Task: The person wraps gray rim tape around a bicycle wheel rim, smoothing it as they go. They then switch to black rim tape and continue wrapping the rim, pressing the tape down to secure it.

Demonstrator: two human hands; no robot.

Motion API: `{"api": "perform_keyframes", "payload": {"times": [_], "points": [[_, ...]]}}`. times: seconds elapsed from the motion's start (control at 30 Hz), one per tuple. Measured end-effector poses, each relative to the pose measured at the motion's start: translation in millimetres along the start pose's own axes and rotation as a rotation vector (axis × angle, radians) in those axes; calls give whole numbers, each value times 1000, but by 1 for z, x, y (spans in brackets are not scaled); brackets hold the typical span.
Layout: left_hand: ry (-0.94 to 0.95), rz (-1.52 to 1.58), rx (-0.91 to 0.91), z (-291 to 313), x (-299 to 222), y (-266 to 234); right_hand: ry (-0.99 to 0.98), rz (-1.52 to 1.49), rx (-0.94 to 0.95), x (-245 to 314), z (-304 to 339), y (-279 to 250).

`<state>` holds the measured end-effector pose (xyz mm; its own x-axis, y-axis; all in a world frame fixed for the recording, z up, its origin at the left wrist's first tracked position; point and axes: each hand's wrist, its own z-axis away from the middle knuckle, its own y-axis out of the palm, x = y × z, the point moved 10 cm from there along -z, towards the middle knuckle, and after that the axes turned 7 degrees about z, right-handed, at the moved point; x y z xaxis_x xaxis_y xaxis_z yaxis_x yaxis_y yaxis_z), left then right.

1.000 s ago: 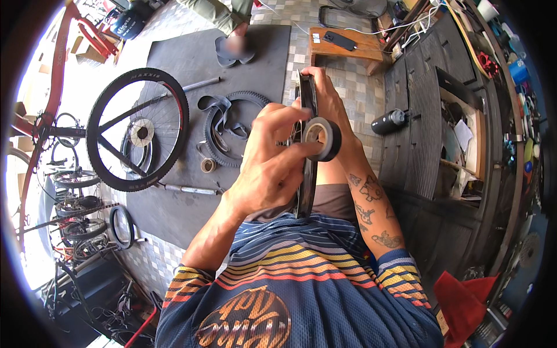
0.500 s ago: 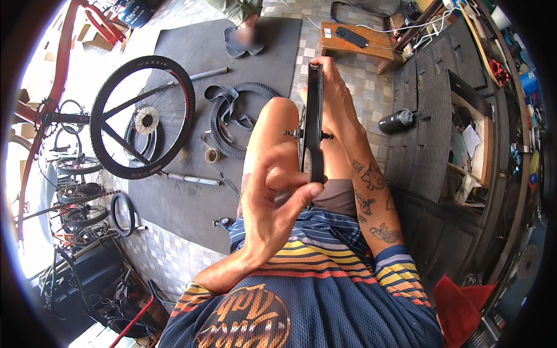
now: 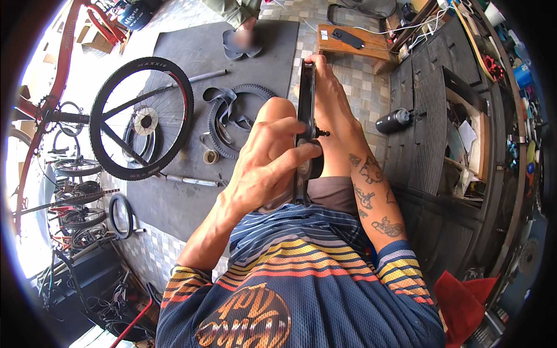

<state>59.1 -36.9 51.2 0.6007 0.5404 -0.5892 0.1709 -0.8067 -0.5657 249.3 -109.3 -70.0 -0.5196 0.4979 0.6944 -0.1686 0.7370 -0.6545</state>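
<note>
A bicycle wheel without a tyre stands edge-on between my knees, its dark rim point(image 3: 306, 95) facing me and its axle end point(image 3: 323, 134) poking out to the right. My right hand point(image 3: 320, 65) grips the rim's far end, fingers curled over the top. On the near part of the rim, my left hand point(image 3: 264, 159) holds a black roll of what looks like tape point(image 3: 314, 166), with a finger bent across it. The other fingers of that hand reach toward the hub and partly hide the wheel's left side.
A tyred wheel point(image 3: 96, 116) is mounted on a stand at left. On the dark mat point(image 3: 174, 211) lie a loose tyre point(image 3: 217, 130), an inner tube point(image 3: 223, 95) and a tan roll point(image 3: 210, 156). Another person's hand point(image 3: 248, 24) shows beyond. At right are a bottle point(image 3: 394, 121), a stool point(image 3: 348, 43) and drawers point(image 3: 415, 116).
My left hand has moved forward along the rim, its fingers now stretching over the roll toward the hub. My right hand keeps its grip at the far end.
</note>
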Motion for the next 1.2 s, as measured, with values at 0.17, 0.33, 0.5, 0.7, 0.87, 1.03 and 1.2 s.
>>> {"api": "perform_keyframes", "payload": {"times": [0.17,0.33,0.5,0.7,0.87,1.03,1.2], "points": [[237,-98,48,-2,-10,2,-63,15,-50,0,-1,2],[81,32,5,4,-7,-17,127,-60,65,-13,-3,7],[99,119,-86,15,-23,-22,-67,118,60,16,-5,2],[103,45,-112,25,-27,-22,-23,116,116,16,-8,9],[30,37,-129,30,-22,-22,30,102,136,8,-9,8],[-7,47,-168,37,-20,-20,85,37,85,1,-7,6],[-46,42,-201,43,-19,-15,22,47,88,1,-8,11]]}}
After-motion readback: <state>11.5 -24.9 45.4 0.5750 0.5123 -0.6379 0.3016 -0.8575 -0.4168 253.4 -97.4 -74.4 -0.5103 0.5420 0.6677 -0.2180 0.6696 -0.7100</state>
